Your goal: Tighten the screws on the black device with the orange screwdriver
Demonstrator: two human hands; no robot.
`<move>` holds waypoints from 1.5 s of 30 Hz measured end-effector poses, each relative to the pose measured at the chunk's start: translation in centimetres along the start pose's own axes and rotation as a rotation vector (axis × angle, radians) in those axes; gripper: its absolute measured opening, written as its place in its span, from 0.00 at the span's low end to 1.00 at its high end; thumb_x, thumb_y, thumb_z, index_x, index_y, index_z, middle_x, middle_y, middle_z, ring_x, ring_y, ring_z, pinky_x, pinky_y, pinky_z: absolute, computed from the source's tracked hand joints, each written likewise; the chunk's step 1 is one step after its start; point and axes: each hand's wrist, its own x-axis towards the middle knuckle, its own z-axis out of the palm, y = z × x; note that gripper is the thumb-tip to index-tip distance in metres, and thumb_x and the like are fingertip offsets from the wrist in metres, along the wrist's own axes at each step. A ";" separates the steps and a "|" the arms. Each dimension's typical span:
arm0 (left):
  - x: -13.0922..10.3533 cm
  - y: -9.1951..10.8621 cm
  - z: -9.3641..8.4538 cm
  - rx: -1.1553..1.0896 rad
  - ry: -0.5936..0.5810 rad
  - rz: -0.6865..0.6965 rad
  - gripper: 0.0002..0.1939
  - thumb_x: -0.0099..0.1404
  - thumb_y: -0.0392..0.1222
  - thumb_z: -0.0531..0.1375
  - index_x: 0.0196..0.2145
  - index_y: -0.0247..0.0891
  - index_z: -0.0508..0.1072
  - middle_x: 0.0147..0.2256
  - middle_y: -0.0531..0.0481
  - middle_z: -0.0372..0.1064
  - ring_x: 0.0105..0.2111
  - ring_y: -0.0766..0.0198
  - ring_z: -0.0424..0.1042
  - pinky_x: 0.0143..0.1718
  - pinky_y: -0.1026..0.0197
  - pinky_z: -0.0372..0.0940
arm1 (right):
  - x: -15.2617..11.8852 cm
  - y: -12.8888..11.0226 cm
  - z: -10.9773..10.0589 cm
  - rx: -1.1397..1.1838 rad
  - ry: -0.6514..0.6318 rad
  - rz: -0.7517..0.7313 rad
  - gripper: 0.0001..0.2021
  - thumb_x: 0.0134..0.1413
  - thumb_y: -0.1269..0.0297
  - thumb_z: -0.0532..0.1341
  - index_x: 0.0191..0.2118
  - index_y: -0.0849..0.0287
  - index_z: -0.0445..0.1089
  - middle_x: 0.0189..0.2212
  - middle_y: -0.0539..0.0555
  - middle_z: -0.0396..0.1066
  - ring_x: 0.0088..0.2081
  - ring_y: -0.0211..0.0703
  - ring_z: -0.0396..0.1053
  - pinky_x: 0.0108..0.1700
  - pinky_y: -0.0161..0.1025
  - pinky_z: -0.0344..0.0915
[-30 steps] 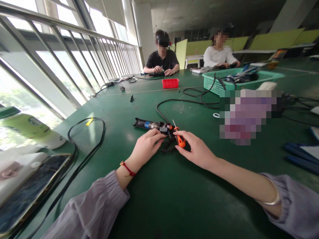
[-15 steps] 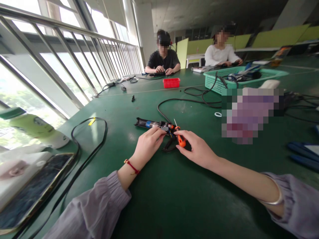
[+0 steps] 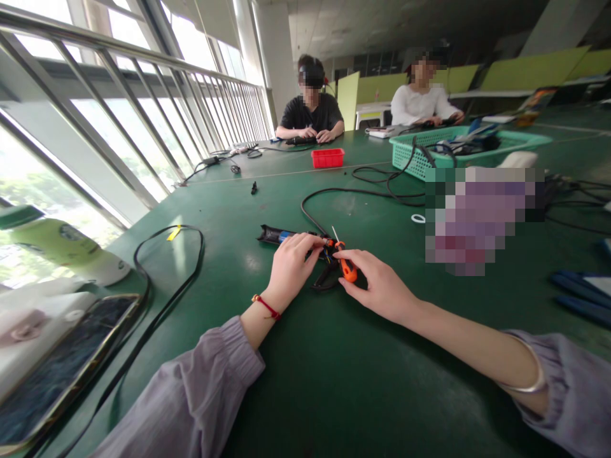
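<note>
An opened black tool body point(image 3: 270, 234) with a blue part, small orange parts and wires lies on the green table. My left hand point(image 3: 293, 264) reaches over its middle, thumb and fingertips pinched at the inner parts; what they hold is too small to make out. Just right of it, my right hand point(image 3: 377, 280) holds an orange-handled screwdriver point(image 3: 347, 270), its thin shaft pointing up and away. A black handle piece lies beneath, between the hands. A black cable point(image 3: 303, 202) curves away from the tool.
A red tray point(image 3: 328, 158), a green basket point(image 3: 414, 158) of tools and a white ring point(image 3: 418, 218) stand beyond. Two people sit at the far side. A bottle point(image 3: 62, 242), a phone point(image 3: 71, 362) and a looped cable lie left; blue-handled pliers point(image 3: 580, 299) lie right.
My left hand has moved right and slightly up along the tool, now covering more of its middle. The right hand with the screwdriver has hardly moved.
</note>
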 end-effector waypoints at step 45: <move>-0.3 -4.1 -1.9 0.220 -0.244 -0.026 0.17 0.64 0.52 0.52 0.43 0.38 0.67 0.44 0.45 0.67 0.44 0.56 0.65 0.48 0.53 0.60 | -1.3 -0.8 -0.7 0.313 0.272 -0.102 0.08 0.56 0.65 0.54 0.42 0.55 0.64 0.34 0.53 0.71 0.35 0.43 0.70 0.37 0.41 0.65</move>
